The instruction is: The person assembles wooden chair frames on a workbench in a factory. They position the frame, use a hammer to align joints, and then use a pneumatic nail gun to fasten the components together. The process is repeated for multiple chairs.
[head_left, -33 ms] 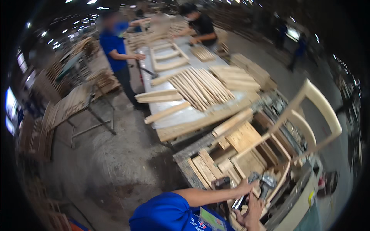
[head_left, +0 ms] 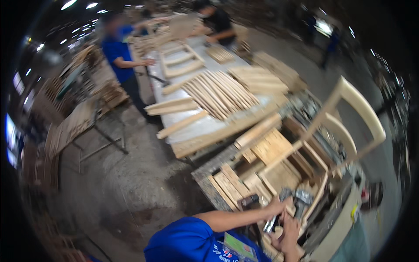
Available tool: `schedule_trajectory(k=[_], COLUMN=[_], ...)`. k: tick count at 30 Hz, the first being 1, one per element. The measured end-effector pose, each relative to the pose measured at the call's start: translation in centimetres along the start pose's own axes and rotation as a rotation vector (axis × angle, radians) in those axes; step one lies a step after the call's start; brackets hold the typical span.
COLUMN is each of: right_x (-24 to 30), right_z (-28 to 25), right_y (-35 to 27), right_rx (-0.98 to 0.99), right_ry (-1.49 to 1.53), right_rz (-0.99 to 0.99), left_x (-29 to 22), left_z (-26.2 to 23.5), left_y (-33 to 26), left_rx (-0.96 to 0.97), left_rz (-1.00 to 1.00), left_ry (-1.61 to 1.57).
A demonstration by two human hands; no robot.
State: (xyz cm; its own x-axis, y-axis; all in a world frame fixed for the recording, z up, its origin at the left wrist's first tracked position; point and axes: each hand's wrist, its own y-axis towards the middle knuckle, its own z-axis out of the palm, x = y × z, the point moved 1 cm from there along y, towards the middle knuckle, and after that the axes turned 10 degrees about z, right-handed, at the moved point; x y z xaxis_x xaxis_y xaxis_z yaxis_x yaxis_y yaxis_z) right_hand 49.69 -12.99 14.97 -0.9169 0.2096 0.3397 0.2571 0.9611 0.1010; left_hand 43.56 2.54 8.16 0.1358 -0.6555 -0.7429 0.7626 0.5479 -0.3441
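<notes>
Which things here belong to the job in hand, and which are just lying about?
Seemingly part of the job:
- pale wooden chair frame
- grey tool

Apparently just lying about:
- slim wooden sticks on the long table
- flat boards beside them
- single plank

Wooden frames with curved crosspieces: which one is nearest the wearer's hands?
The chair frame at right, close by the left hand and right hand, its curved backrest raised; the ladder-like frame lies flat on the farther white-topped table.

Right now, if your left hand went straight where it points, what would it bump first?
My left hand would probably bump the grey tool to its right, though depth is hard to judge here.
</notes>
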Motion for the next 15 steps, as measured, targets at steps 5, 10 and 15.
schedule_trajectory(k=[5, 10, 15], right_x=[-8.8, -13.8, -16.7], right_z=[-1.9, 0.7, 2.4], right_y=[-0.7, 1.2, 6.4], right_rx=[-0.432, 0.067, 0.024], right_ry=[0.782, 1.869, 2.089], right_rz=[0.791, 0.87, 0.891], left_x=[1.2, 2.1, 0.5], left_z=[1.1, 3.5, 3.3], left_y=[1.8, 5.9, 11.2], left_rx=[0.087, 0.218, 0.194], left_rz=[-0.18, -0.158, -0.24], left_ry=[-0.099, -0.065, -0.055])
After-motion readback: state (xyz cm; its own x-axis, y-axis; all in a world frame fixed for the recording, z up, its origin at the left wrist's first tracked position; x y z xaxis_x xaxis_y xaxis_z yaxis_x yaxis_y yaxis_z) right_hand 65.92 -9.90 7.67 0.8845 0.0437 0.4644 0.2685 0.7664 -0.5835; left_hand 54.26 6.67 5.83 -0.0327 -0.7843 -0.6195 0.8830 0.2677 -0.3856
